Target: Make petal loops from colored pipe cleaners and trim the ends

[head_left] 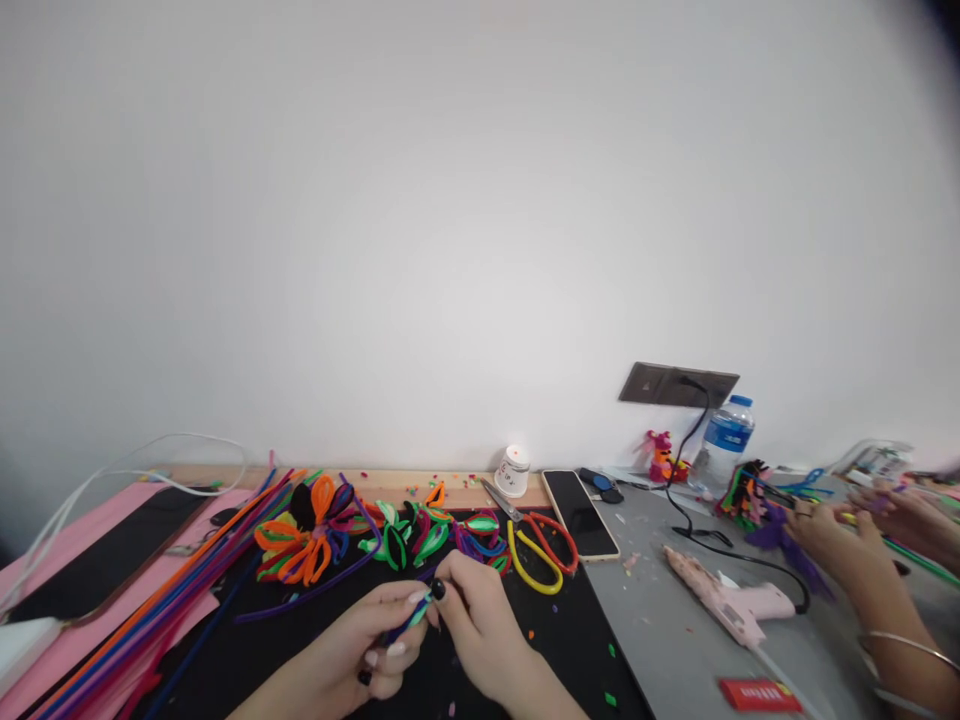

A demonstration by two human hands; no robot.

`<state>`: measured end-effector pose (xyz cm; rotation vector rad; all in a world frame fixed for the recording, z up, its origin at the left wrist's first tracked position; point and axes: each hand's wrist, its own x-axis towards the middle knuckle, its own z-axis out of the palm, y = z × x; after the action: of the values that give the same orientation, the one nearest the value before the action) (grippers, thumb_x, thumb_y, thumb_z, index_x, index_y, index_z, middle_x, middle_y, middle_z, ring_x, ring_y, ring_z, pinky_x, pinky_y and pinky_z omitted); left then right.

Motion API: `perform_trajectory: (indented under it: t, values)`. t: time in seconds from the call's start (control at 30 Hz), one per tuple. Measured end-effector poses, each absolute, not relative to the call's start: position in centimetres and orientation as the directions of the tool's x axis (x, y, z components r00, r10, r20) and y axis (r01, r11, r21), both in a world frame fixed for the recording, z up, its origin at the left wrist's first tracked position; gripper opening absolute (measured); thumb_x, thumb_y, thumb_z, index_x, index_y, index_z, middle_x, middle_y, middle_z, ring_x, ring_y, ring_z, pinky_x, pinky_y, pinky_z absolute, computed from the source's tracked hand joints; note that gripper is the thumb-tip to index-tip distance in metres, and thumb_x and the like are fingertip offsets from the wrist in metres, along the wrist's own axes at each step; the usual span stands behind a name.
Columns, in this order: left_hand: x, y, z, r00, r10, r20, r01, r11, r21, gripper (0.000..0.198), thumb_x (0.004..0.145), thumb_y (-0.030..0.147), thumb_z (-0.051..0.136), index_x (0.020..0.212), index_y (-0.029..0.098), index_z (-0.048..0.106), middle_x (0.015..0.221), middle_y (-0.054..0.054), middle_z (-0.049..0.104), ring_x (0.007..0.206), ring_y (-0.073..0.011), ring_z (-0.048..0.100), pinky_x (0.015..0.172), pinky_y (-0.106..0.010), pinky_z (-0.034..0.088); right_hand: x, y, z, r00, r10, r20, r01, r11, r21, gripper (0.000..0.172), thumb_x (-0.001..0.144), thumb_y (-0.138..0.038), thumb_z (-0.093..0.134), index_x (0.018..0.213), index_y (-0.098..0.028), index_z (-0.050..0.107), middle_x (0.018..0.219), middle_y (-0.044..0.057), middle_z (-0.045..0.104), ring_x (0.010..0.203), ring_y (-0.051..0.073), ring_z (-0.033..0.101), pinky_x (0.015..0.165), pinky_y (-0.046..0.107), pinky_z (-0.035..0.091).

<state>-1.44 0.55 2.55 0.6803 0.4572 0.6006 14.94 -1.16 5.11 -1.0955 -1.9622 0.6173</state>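
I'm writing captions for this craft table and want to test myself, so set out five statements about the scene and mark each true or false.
1. The left hand and right hand are both on one small blue and green piece. True.
2. The scissors have two black handles. False: one handle is yellow, the other red.
3. The glue gun lies on the grey table. True.
4. The bottle has a red cap. False: its cap is blue.
5. Another person's hands are at the left edge of the picture. False: they are toward the right edge.
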Motion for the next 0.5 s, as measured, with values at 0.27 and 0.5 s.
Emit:
perform_trajectory:
  t: [0.27,0.5]
  values:
    - [-1.4,1.4,2.5,0.671,0.681,-0.293,-0.415,0.673,0.613,0.031,0.077,0.046,0.060,0.074,0.015,0.054,0.054,0.010,0.027,0.039,-0.0014,0.011,0.034,-0.014,0.008,19.0,2.1,5.1,0.048,0.921,0.386,0.733,0.230,-0.640,0.009,0.085,-0.018,0.039,0.081,-0.020,0.047,0.070,0.001,0.055,0.062,0.017,0.053,0.057,0.025,0.036]
    - [-0.9,1.3,2.4,0.546,0.798,-0.256,-0.404,0.518,0.754,0.032,0.074,0.044,0.063,0.071,0.016,0.048,0.059,0.009,0.039,0.037,0.0013,0.014,0.034,-0.013,0.009,23.5,3.1,3.7,0.158,0.969,0.191,0.957,-0.102,-0.272,0.030,0.065,0.003,0.042,0.086,-0.014,0.053,0.090,0.014,0.059,0.091,0.026,0.056,0.074,0.030,0.040]
